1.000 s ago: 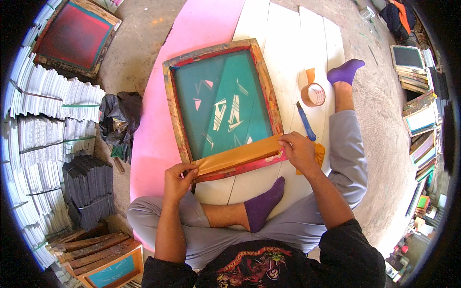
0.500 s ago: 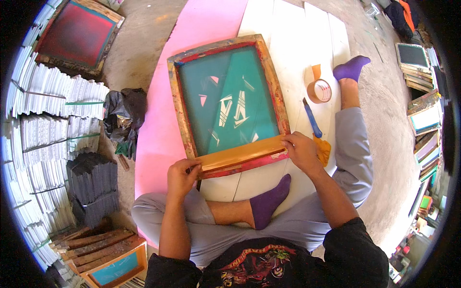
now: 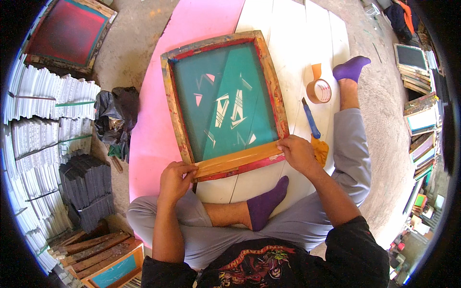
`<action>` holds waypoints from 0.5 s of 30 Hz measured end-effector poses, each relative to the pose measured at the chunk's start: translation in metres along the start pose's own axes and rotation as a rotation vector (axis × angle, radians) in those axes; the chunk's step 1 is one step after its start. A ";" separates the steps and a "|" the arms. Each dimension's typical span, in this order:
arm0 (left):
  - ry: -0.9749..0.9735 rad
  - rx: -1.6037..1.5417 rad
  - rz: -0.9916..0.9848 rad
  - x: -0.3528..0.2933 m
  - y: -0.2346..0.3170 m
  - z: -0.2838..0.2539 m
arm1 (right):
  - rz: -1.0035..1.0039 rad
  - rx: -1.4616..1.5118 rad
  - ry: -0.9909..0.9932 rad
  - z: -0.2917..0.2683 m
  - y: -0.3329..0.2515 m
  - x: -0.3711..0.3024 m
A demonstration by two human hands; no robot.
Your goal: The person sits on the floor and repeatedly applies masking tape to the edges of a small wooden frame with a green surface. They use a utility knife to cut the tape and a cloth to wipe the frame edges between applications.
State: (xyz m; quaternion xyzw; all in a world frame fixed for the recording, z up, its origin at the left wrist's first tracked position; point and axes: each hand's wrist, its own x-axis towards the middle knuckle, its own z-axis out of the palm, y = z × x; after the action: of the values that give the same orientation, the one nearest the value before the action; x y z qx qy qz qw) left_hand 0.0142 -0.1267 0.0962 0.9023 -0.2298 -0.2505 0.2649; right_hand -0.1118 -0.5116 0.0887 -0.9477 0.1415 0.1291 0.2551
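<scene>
A screen printing frame [image 3: 282, 111] with paint-stained wooden sides and a teal mesh [image 3: 197, 122] lies in front of me. White angular shapes show in the mesh. Along the frame's near side stretches a strip of brown packing tape [image 3: 237, 160], with a few glossy creases. My left hand [image 3: 176, 181] pinches the strip's left end at the near left corner. At the near right corner, my right hand [image 3: 298, 152] grips the other end between thumb and fingers. Whether the strip is stuck down along its whole length, I cannot tell.
Right of the frame lie a roll of brown tape [image 3: 319, 91], a blue utility knife [image 3: 311, 118] and an orange cloth-like piece [image 3: 320, 151]. Pink and white boards [image 3: 149, 144] lie beneath. Bundled white stacks [image 3: 36, 139], a black bag [image 3: 116, 115] and more frames [image 3: 67, 33] stand left.
The near end of the frame and both hands have shifted slightly left in the picture. The tape strip now shows more creases and shine. Both hands still hold its ends.
</scene>
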 end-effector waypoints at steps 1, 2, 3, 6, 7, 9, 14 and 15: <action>-0.014 0.008 -0.009 0.000 0.001 0.000 | 0.002 -0.011 -0.013 -0.002 -0.002 0.001; -0.028 0.016 -0.017 0.001 0.002 -0.001 | 0.004 -0.022 -0.025 -0.003 -0.003 0.001; -0.037 0.023 -0.021 0.002 0.004 -0.002 | -0.002 -0.020 -0.024 -0.002 -0.002 0.001; -0.050 0.044 -0.026 0.004 0.008 -0.003 | -0.001 -0.026 -0.033 -0.002 0.001 0.001; -0.046 0.049 -0.022 0.004 0.008 -0.003 | 0.012 -0.034 -0.046 -0.003 0.001 0.001; -0.048 0.058 -0.020 0.004 0.007 -0.002 | 0.029 -0.042 -0.072 -0.004 -0.002 0.000; -0.095 0.040 -0.055 0.004 0.006 -0.002 | 0.038 -0.032 -0.097 -0.003 -0.002 -0.001; -0.113 0.033 -0.079 0.004 0.007 -0.002 | 0.044 -0.038 -0.112 -0.004 -0.002 -0.001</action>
State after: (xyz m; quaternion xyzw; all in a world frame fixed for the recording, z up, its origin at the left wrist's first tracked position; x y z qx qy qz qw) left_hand 0.0169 -0.1339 0.1009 0.8993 -0.2128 -0.3075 0.2267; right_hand -0.1113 -0.5118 0.0935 -0.9404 0.1453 0.1901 0.2417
